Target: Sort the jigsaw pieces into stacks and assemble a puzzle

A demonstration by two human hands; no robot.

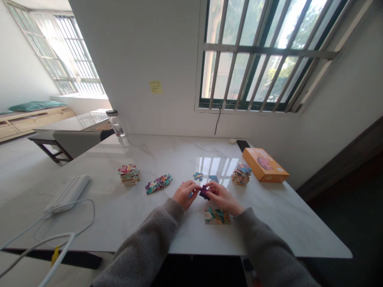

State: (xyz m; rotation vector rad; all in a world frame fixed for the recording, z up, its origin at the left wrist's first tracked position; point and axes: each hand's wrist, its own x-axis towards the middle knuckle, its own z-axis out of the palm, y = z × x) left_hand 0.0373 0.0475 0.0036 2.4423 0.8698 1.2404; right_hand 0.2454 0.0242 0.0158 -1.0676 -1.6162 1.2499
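Note:
Above the middle of the table, my right hand (222, 197) pinches a dark purple puzzle piece (204, 193) between thumb and fingers. My left hand (184, 194) is closed beside it, fingertips at the purple piece's left edge. A bit of a blue puzzle piece (190, 194) shows between the left thumb and fingers, mostly hidden. Just below the hands lies a joined puzzle section (217, 216) in teal, orange and white. Beyond the fingers are a small blue and yellow piece (198, 176) and a dark blue piece (213, 179), partly covered by the right hand.
Stacked puzzle pieces (129, 174) stand left, with a spread row (159, 183) nearer and another stack (241, 173) right. An orange box (265, 164), black phone (243, 146) and glass bottle (116, 124) sit farther back. A white power strip (67, 194) with cables lies left.

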